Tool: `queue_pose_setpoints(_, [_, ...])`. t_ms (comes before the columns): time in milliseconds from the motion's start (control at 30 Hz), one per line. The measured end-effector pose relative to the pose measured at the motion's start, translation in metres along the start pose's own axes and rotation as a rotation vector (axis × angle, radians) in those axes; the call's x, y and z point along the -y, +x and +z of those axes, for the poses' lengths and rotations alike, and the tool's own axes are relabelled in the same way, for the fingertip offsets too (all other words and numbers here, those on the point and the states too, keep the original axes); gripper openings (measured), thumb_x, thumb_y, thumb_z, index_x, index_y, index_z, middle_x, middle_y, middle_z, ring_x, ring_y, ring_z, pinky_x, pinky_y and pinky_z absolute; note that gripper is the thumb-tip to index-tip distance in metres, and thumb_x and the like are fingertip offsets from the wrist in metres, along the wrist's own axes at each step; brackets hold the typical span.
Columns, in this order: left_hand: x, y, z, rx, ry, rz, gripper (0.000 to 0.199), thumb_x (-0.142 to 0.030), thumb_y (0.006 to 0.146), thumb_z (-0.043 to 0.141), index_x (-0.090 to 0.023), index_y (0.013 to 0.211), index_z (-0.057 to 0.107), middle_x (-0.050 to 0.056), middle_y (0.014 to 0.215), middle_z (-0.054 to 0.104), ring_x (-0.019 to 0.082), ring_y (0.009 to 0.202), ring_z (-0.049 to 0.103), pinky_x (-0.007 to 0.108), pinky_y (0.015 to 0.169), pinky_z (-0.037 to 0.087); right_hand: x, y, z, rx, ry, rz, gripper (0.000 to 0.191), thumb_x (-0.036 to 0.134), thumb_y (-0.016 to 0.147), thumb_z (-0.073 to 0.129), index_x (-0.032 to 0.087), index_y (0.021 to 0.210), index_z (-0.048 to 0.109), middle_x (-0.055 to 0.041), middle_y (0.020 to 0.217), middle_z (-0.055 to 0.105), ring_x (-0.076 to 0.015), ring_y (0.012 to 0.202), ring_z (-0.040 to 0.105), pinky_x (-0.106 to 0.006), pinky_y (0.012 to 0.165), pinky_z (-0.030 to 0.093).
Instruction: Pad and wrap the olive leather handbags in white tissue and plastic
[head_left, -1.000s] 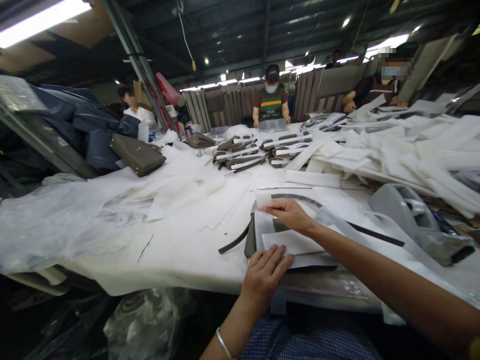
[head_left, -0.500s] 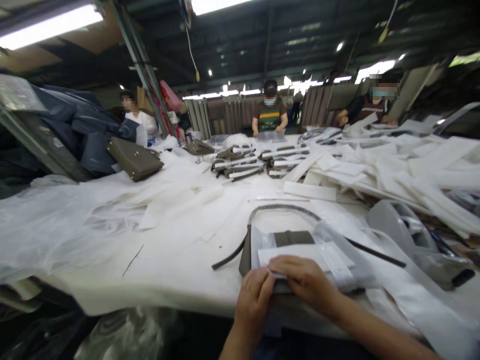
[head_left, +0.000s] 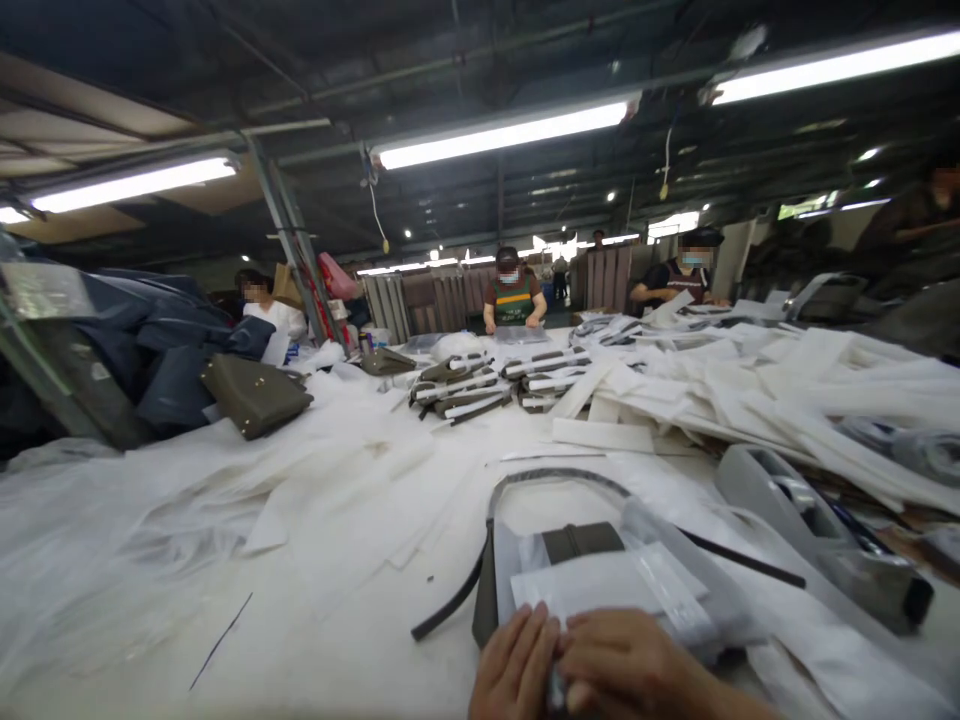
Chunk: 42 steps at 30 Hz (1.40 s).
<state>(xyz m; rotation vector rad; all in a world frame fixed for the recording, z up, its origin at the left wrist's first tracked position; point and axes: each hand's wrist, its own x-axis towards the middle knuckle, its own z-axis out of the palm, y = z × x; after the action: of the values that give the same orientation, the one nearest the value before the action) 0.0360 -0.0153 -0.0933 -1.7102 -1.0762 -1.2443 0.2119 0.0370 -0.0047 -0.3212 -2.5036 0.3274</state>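
Observation:
A dark olive handbag (head_left: 585, 540) lies in front of me, partly covered by a white wrapping sheet (head_left: 592, 585) and clear plastic. Its dark strap (head_left: 559, 477) arches over the far side, with loose ends to left and right. My left hand (head_left: 516, 662) is closed at the sheet's near edge, fingers pressed together. Just to its right, my right hand (head_left: 634, 655) is closed too, fingertips curled on the same edge. Something shiny and clear shows between the hands, too small to make out. The bag's near side is hidden by both hands.
A grey tape dispenser (head_left: 780, 510) stands to the right. White sheets (head_left: 750, 375) are heaped behind it. Several wrapped straps (head_left: 465, 390) are stacked farther back. Another olive bag (head_left: 255, 393) sits at left. A co-worker (head_left: 514, 295) stands across the table.
The view has tilted up, so the table and hands sit lower in the picture. My hands remain at the sheet's near edge; the right fingers have drawn back and curled more.

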Motion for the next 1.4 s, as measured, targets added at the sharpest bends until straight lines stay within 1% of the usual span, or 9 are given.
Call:
queue_pose_setpoints(133, [-0.012, 0.025, -0.041, 0.358, -0.083, -0.111, 0.036, -0.018, 0.100, 0.044, -0.017, 0.133, 0.060, 0.008, 0.127, 0.068, 0.021, 0.120, 0.063, 0.035, 0.097, 0.057, -0.020, 0.026, -0.035, -0.017, 0.035, 0.215, 0.025, 0.031, 0.098, 0.050, 0.025, 0.106, 0.073, -0.0061, 0.101, 0.076, -0.0203, 0.094, 0.071, -0.032, 0.087, 0.054])
queue_pose_setpoints(267, [-0.013, 0.030, -0.046, 0.393, -0.120, -0.135, 0.040, -0.016, 0.098, 0.049, -0.019, 0.137, 0.056, 0.007, 0.129, 0.067, 0.021, 0.122, 0.061, 0.037, 0.101, 0.054, -0.060, 0.059, -0.031, 0.273, -0.087, 0.362, 0.038, 0.032, 0.095, 0.053, 0.017, 0.128, 0.066, -0.0126, 0.132, 0.065, -0.0290, 0.122, 0.059, -0.041, 0.107, 0.042])
queue_pose_setpoints(367, [-0.014, 0.027, -0.043, 0.405, -0.114, -0.128, 0.041, -0.016, 0.098, 0.050, -0.019, 0.138, 0.055, 0.008, 0.129, 0.067, 0.021, 0.121, 0.061, 0.037, 0.103, 0.052, -0.073, 0.073, -0.016, 0.486, -0.129, 0.408, 0.039, 0.035, 0.098, 0.049, 0.016, 0.125, 0.068, -0.0144, 0.127, 0.068, -0.0300, 0.117, 0.062, -0.041, 0.104, 0.042])
queue_pose_setpoints(600, [-0.014, 0.027, -0.042, 0.384, -0.130, -0.135, 0.038, -0.015, 0.098, 0.050, -0.018, 0.135, 0.057, 0.005, 0.129, 0.067, 0.020, 0.119, 0.062, 0.037, 0.102, 0.052, -0.083, 0.093, 0.004, 0.542, -0.161, 0.440, 0.037, 0.037, 0.098, 0.048, 0.018, 0.093, 0.079, -0.0148, 0.103, 0.075, -0.0277, 0.097, 0.070, -0.034, 0.091, 0.047])
queue_pose_setpoints(700, [-0.013, 0.028, -0.042, 0.391, -0.136, -0.138, 0.038, -0.016, 0.098, 0.049, -0.018, 0.135, 0.058, 0.005, 0.128, 0.068, 0.020, 0.119, 0.062, 0.037, 0.101, 0.052, -0.081, 0.094, 0.002, 0.532, -0.178, 0.433, 0.039, 0.036, 0.100, 0.044, 0.018, 0.097, 0.078, -0.0150, 0.108, 0.074, -0.0286, 0.102, 0.068, -0.038, 0.094, 0.045])
queue_pose_setpoints(900, [-0.014, 0.029, -0.043, 0.402, -0.125, -0.132, 0.039, -0.016, 0.098, 0.051, -0.019, 0.136, 0.057, 0.005, 0.128, 0.068, 0.020, 0.120, 0.062, 0.037, 0.101, 0.053, -0.071, 0.083, -0.002, 0.474, -0.195, 0.400, 0.036, 0.033, 0.101, 0.041, 0.022, 0.118, 0.071, -0.0118, 0.121, 0.071, -0.0286, 0.116, 0.062, -0.052, 0.115, 0.021])
queue_pose_setpoints(1167, [-0.015, 0.029, -0.043, 0.432, -0.113, -0.149, 0.040, -0.017, 0.097, 0.054, -0.019, 0.137, 0.056, 0.006, 0.130, 0.067, 0.022, 0.120, 0.062, 0.039, 0.100, 0.053, -0.069, 0.097, 0.013, 0.489, -0.138, 0.413, 0.040, 0.024, 0.099, 0.044, 0.017, 0.134, 0.061, -0.0163, 0.111, 0.074, -0.0295, 0.104, 0.069, -0.041, 0.100, 0.044])
queue_pose_setpoints(1300, [-0.016, 0.027, -0.043, 0.443, -0.111, -0.154, 0.041, -0.019, 0.096, 0.055, -0.020, 0.138, 0.055, 0.007, 0.130, 0.066, 0.022, 0.121, 0.062, 0.039, 0.102, 0.052, -0.048, 0.067, -0.005, 0.402, -0.074, 0.390, 0.040, 0.021, 0.099, 0.043, 0.018, 0.136, 0.059, -0.0135, 0.128, 0.067, -0.0276, 0.118, 0.062, -0.041, 0.104, 0.045])
queue_pose_setpoints(1400, [-0.015, 0.027, -0.044, 0.458, -0.124, -0.146, 0.042, -0.019, 0.097, 0.054, -0.020, 0.139, 0.053, 0.006, 0.133, 0.065, 0.022, 0.122, 0.061, 0.038, 0.103, 0.051, -0.020, 0.018, -0.019, 0.162, 0.007, 0.272, 0.034, 0.025, 0.099, 0.047, 0.022, 0.129, 0.064, -0.0085, 0.130, 0.066, -0.0245, 0.123, 0.059, -0.043, 0.111, 0.043])
